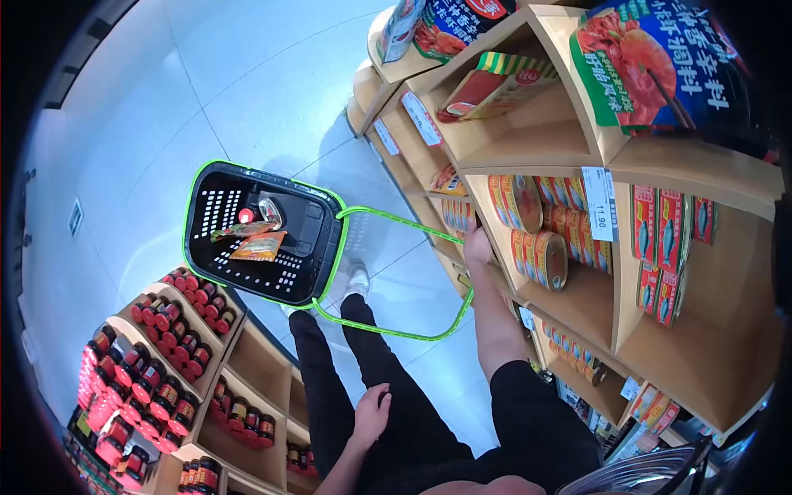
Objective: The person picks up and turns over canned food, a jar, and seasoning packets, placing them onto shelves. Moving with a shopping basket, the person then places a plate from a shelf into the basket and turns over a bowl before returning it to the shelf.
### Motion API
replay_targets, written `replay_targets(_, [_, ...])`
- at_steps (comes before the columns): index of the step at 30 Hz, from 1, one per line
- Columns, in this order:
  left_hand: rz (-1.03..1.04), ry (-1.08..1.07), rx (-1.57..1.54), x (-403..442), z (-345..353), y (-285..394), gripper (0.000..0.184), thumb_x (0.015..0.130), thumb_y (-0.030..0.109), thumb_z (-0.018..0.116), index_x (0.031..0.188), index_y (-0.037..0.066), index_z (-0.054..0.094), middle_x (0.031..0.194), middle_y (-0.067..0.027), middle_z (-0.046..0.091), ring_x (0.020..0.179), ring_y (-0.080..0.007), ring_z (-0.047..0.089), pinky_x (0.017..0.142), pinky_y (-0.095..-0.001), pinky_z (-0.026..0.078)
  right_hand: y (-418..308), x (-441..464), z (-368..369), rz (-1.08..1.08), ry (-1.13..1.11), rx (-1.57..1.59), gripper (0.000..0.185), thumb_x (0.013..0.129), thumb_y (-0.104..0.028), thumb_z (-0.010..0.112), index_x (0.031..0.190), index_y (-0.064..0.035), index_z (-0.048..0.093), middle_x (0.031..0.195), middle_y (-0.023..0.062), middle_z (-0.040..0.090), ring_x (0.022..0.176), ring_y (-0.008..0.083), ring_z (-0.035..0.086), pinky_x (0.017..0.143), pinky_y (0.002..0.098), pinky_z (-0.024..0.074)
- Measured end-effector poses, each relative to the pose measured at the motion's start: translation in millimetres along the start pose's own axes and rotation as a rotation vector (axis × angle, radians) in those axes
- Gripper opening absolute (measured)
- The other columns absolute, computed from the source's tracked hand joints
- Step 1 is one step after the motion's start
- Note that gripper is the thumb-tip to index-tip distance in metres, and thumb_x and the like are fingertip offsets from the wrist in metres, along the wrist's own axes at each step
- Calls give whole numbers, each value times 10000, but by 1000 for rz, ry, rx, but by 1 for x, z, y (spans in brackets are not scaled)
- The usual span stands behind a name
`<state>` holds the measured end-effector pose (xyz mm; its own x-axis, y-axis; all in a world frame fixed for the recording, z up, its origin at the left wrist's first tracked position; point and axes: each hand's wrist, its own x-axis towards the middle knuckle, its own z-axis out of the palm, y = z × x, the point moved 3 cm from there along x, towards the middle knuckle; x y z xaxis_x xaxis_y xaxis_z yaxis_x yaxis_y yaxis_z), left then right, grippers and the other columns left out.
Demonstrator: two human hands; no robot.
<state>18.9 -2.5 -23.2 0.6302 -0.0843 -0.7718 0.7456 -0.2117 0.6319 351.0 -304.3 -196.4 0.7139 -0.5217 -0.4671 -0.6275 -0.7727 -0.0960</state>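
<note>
My right hand (477,246) is closed at the corner of a bright green handle (396,332), beside the wooden shelf; the fingertips are hidden. The handle loops out from a black shopping basket (323,266) with a green rim, which stands on the floor ahead of my feet. In the basket lie an orange packet (258,246), a greenish packet (243,230), a clear-wrapped item (270,212) and something with a round red top (246,215). My left hand (373,412) hangs relaxed in front of my thigh, thumb apart from the loosely bent fingers, with nothing visible in it.
On the right, a wooden shelf unit (528,147) holds oval tins (540,258), red fish tins (658,227) and blue seasoning bags (652,70); a price tag (600,204) reads 11.90. At lower left, another rack (256,363) carries many red-lidded jars (153,384). Pale floor tiles (272,91) lie between.
</note>
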Motion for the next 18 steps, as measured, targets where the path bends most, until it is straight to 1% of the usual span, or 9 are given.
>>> replay_targets(2, [3, 41, -14, -2, 4, 1, 250, 935, 130, 529, 1146, 14, 595, 1098, -179, 643, 1034, -340, 617, 912, -393, 477, 9, -3, 7, -164, 397, -47, 775, 929, -534, 484, 1423, 37, 312, 1349, 341, 438, 1234, 484, 439, 1033, 496, 366])
replay_targets(6, [30, 83, -69, 1, 3, 4, 238, 940, 120, 515, 1131, 6, 597, 1079, -170, 646, 1018, -336, 621, 893, -386, 483, 6, -6, 10, -246, 496, -187, 769, 923, -524, 505, 1390, 65, 339, 1311, 347, 463, 1180, 474, 483, 996, 521, 383])
replay_targets(8, [46, 114, -115, 3, 5, 10, 234, 938, 110, 515, 1127, 2, 598, 1060, -165, 649, 1005, -331, 624, 878, -376, 487, 5, -10, 12, -145, 484, -114, 672, 887, -444, 605, 1304, 59, 446, 1243, 334, 516, 1123, 487, 510, 982, 546, 380])
replay_targets(9, [49, 111, -115, 3, 6, 12, 234, 938, 110, 515, 1127, 2, 598, 1060, -165, 649, 1005, -331, 624, 878, -376, 487, 4, -15, 11, -142, 487, -115, 672, 887, -444, 605, 1304, 59, 446, 1243, 334, 516, 1123, 487, 510, 982, 546, 380])
replay_targets(11, [63, 121, -133, 2, 4, 16, 227, 933, 92, 520, 1125, 1, 598, 1048, -158, 653, 994, -321, 630, 868, -366, 489, -2, -26, 10, -154, 531, -166, 745, 868, -441, 635, 1356, 56, 369, 1310, 350, 446, 1192, 513, 442, 995, 576, 346])
replay_targets(12, [68, 119, -130, 1, 2, 18, 227, 933, 92, 520, 1125, 1, 598, 1048, -158, 653, 994, -321, 630, 868, -366, 489, -2, -29, 11, -150, 535, -162, 745, 868, -441, 635, 1356, 56, 369, 1310, 350, 446, 1192, 513, 442, 995, 576, 346])
replay_targets(14, [88, 137, -143, -1, -5, 21, 222, 922, 77, 534, 1122, 4, 600, 1045, -154, 656, 992, -311, 634, 869, -358, 488, -3, -38, 12, -167, 568, -117, 792, 860, -428, 648, 1390, 59, 317, 1333, 357, 393, 1226, 522, 385, 1019, 587, 300])
replay_targets(17, [94, 153, -179, -7, -12, 10, 224, 913, 65, 546, 1122, 3, 596, 1046, -152, 658, 993, -298, 638, 876, -353, 485, -1, -61, 16, -243, 612, -133, 824, 857, -410, 652, 1421, 54, 269, 1289, 329, 398, 1191, 501, 375, 1038, 576, 275])
replay_targets(18, [100, 141, -167, -9, -17, 10, 224, 913, 65, 546, 1122, 3, 596, 1046, -152, 658, 993, -298, 638, 876, -353, 485, -3, -73, 18, -227, 617, -129, 824, 857, -410, 652, 1421, 54, 269, 1289, 329, 398, 1191, 501, 375, 1038, 576, 275])
